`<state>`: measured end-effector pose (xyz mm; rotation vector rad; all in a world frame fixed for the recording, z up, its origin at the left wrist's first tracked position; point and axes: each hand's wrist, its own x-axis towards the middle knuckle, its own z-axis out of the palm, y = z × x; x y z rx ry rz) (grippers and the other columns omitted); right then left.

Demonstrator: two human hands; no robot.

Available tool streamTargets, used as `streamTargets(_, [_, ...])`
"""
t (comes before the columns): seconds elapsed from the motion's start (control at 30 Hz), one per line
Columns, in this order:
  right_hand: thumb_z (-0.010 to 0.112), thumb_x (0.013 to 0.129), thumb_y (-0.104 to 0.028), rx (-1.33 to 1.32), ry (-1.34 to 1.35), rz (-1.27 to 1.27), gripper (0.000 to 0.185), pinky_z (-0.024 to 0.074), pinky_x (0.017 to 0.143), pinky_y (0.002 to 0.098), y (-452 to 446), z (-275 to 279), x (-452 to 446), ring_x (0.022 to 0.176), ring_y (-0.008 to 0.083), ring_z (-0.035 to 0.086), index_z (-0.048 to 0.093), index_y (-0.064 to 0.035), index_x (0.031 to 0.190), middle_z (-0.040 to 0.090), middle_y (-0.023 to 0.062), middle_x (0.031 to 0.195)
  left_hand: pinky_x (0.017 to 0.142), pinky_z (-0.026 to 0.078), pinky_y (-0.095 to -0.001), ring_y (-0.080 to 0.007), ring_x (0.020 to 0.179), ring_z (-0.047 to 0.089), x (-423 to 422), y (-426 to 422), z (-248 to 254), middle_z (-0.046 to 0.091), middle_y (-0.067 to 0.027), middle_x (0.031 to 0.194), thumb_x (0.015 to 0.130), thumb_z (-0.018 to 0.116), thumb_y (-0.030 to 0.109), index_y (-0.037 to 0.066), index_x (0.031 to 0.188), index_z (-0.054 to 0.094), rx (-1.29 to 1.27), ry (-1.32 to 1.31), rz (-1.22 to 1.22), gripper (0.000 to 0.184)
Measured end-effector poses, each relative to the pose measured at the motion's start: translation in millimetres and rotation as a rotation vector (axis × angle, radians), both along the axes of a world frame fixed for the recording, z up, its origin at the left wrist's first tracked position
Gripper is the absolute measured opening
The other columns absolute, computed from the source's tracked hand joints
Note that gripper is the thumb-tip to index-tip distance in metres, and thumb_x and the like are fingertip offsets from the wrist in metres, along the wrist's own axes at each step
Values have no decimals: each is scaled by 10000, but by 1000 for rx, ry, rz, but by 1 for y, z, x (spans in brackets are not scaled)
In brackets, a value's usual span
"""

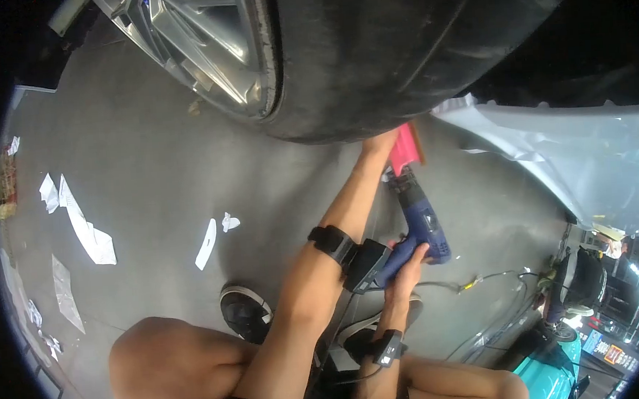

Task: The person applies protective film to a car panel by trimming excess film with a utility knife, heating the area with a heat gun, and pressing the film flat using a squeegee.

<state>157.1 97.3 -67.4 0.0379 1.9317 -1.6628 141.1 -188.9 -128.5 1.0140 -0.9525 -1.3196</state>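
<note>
In the head view, my left hand [383, 140] is at the underside of a black tire [397, 41], which hides most of its fingers. A pink squeegee [404, 150] with a brown edge sticks out beside that hand and appears to be held by it. My right hand [409, 271] is closed around the grip of a dark blue heat gun [423, 226]. The gun's dark nozzle points up toward the squeegee, close to my left wrist. A cord trails from the grip to the right.
A silver wheel rim [208, 45] fills the upper left. Pale film [550, 149] hangs from the bodywork at right. White backing scraps [87, 228] lie on the grey floor [148, 151]. Cables [486, 284] run across the floor toward a turquoise car [553, 368]; a person [613, 246] is far back.
</note>
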Motion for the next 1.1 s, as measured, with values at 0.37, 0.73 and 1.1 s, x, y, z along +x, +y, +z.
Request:
streamTargets(0.37, [583, 956, -306, 342, 451, 630, 355, 448, 600, 287, -85, 120, -19, 659, 88, 535, 727, 17, 979, 677, 60, 724, 823, 482, -321, -163, 923, 624, 48, 49, 76, 651, -67, 929, 977, 619, 342, 98, 1206, 516, -52, 116, -546, 350])
streamTargets(0.73, [622, 854, -131, 465, 832, 909, 200, 507, 650, 370, -156, 78, -30, 698, 205, 672, 673, 54, 911, 715, 146, 793, 789, 521, -299, -158, 879, 643, 33, 26, 65, 650, -81, 1016, 1050, 460, 379, 56, 1175, 587, 67, 623, -367, 369])
streamTargets(1.1, [607, 926, -148, 108, 1010, 415, 281, 545, 751, 378, -193, 40, -32, 848, 294, 720, 616, 38, 1135, 726, 200, 921, 872, 507, -336, -172, 995, 615, 25, 42, 61, 642, -94, 1147, 1000, 579, 266, 31, 1196, 615, 707, 860, -566, 308])
